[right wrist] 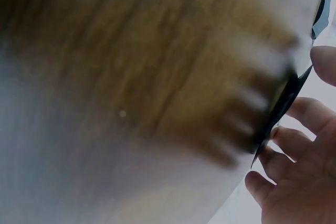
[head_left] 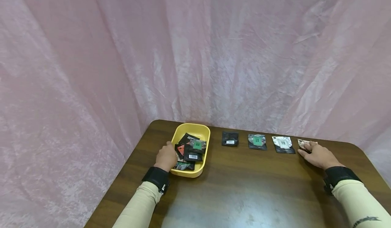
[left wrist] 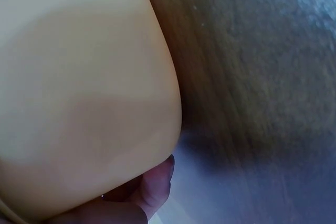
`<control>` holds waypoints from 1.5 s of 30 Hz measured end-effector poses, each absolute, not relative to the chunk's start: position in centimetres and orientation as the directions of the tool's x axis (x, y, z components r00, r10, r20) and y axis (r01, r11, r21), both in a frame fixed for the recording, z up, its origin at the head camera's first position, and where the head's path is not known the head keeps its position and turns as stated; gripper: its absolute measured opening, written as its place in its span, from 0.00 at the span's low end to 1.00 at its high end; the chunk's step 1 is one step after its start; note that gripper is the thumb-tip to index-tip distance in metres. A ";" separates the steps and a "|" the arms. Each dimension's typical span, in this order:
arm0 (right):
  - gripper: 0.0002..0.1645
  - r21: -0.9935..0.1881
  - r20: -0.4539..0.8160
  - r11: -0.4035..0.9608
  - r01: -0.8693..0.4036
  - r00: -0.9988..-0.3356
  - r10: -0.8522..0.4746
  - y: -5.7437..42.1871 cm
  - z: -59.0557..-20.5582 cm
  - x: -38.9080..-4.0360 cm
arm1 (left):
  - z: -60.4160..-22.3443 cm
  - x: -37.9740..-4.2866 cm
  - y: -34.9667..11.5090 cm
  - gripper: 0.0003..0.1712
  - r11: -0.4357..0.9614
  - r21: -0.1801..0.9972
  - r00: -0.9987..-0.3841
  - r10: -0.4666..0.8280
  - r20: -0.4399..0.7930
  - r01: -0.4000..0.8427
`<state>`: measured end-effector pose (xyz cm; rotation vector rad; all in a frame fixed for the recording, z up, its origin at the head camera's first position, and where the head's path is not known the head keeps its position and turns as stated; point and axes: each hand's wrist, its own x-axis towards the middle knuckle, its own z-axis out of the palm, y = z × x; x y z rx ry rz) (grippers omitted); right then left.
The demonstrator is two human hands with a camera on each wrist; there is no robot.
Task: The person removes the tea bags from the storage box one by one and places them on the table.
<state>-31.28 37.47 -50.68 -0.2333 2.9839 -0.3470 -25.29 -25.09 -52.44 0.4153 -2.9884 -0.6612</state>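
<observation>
The right hand (head_left: 320, 156) is resting its fingertips on the end packet (head_left: 302, 143), which is lying last on the right in a row near the far edge of the bench (head_left: 232, 180). The fingers are spreading over the packet and hiding much of it, while the thumb is standing apart from them on the left; no pinch is showing. To the left, well apart from one another, the white packet (head_left: 283, 144), the green packet (head_left: 257, 141) and the black packet (head_left: 230, 138) are lying flat. The left hand (head_left: 166, 157) is gripping the left side of the yellow tub (head_left: 189, 174), in which a loose pile (head_left: 190, 150) of similar packets is overlapping.

The end packet is looking light, thin and bendy, and hardly fragile, though hard squeezing would probably be creasing it. With its smooth skin on a polished bench, it should be sliding readily under light fingertip pressure. Since it is lying so low, a side edge or corner is probably offering the best hold, with the thumb going beneath. The tub is looking stiffer, its raised rim giving a surer grip.
</observation>
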 end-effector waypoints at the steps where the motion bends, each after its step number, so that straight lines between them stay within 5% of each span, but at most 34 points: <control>1: 0.53 -0.236 -0.105 0.962 -0.138 -0.981 -0.166 37.6 -50.7 -31.3 | -52.2 -25.1 -24.9 0.22 0.872 0.420 -0.962 -0.274 -0.010 -0.253; 7: 0.58 -0.255 -0.110 0.960 -0.117 -0.983 -0.149 37.8 -51.0 -31.0 | -53.4 -25.6 -25.1 0.22 0.869 0.423 -0.962 -0.274 -0.022 -0.257; 23: 0.39 -0.297 0.127 0.920 -0.256 -0.966 -0.227 34.9 -48.2 -31.2 | -54.7 -26.3 -25.3 0.27 0.882 0.400 -0.964 -0.266 -0.016 -0.250; 31: 0.32 -0.253 0.297 0.889 -0.381 -0.905 -0.303 28.3 -46.4 -31.3 | -54.5 -26.2 -25.2 0.25 0.882 0.405 -0.966 -0.259 -0.008 -0.241; 39: 0.34 -0.257 0.286 0.829 -0.497 -0.858 -0.426 18.3 -45.6 -30.3 | -50.7 -23.9 -23.5 0.23 0.863 0.429 -0.960 -0.278 -0.037 -0.266; 45: 0.35 -0.237 0.324 0.747 -0.622 -0.775 -0.543 11.5 -45.0 -29.4 | -52.9 -25.2 -24.0 0.24 0.875 0.404 -0.958 -0.286 -0.013 -0.266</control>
